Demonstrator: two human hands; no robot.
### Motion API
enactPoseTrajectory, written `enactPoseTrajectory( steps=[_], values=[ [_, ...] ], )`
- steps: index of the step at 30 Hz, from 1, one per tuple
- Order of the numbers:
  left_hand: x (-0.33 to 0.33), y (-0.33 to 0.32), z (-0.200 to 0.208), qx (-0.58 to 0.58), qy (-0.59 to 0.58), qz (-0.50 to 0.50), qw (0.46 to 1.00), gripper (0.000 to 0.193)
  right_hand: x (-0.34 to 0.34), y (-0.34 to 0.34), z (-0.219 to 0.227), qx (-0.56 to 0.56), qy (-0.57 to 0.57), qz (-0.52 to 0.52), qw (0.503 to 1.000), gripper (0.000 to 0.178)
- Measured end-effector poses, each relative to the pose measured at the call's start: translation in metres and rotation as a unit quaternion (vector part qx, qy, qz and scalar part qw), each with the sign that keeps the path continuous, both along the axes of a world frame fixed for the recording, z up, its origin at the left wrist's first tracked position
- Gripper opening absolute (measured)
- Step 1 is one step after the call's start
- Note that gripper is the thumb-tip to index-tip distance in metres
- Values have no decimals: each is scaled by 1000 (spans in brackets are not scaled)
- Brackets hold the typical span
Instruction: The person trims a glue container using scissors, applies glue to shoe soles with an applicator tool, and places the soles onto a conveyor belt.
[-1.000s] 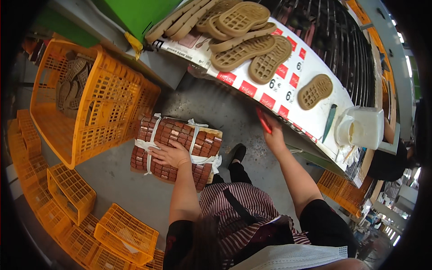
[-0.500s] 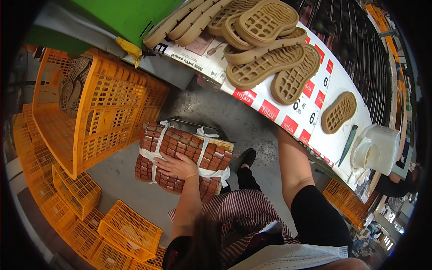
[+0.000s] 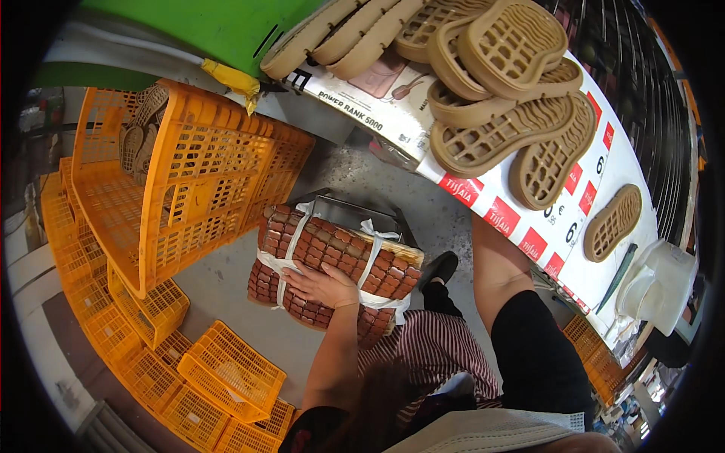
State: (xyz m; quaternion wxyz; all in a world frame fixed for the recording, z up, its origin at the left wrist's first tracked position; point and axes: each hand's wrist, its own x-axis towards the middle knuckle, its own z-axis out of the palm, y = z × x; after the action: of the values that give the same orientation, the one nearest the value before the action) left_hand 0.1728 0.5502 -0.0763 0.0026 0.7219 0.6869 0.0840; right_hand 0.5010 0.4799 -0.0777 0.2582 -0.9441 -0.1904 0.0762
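Observation:
My left hand (image 3: 325,286) lies flat, fingers apart, on a seat pad (image 3: 349,246) covered with reddish-brown beads and bound with white strips. Nothing is gripped in it. The pad rests on a dark stool or chair frame (image 3: 359,213), beside my striped apron (image 3: 445,347). My right forearm (image 3: 502,264) reaches in below the table edge, which hides the hand and whatever it touches. Above it, tan shoe soles (image 3: 512,53) overlap in a pile on the table's white printed covering (image 3: 404,124). A single sole (image 3: 613,224) lies apart, to the right.
A tall orange crate (image 3: 219,174) with dark soles inside stands on the left, and more orange crates (image 3: 234,370) line the floor. At the table's right end are a translucent tub (image 3: 661,283) and a dark green tool (image 3: 618,277). A green panel (image 3: 204,34) borders the far left.
The whole view has shifted, so table, crates and pad appear further right and slightly lower. My left hand stays on the pad, and the right one remains hidden.

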Motion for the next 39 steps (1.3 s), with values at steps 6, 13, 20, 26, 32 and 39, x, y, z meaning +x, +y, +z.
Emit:
enactPoseTrajectory(
  steps=[6, 13, 20, 26, 32, 39],
  values=[
    [-6, 2, -3, 22, 1, -25, 999, 63, -6, 6, 4, -5, 8, 18, 1000, 47],
    [-2, 3, -2, 10, -7, -8, 1000, 64, -16, 7, 0, -10, 20, 24, 999, 47],
    [-1, -1, -4, -6, -16, 0, 1000, 66, -15, 15, 6, -26, 38, 33, 998, 48],
    [-2, -3, -10, 14, -20, -14, 1000, 63, -18, 19, 28, -31, 99, 63, 993, 48],
    [-5, -1, -20, 44, 27, 0, 999, 63, -169, -114, 29, 162, 100, 208, 959, 55],
    [-16, 13, 12, -128, 13, 27, 991, 67, -319, -343, 97, -58, 404, 295, 864, 30]
  ],
)
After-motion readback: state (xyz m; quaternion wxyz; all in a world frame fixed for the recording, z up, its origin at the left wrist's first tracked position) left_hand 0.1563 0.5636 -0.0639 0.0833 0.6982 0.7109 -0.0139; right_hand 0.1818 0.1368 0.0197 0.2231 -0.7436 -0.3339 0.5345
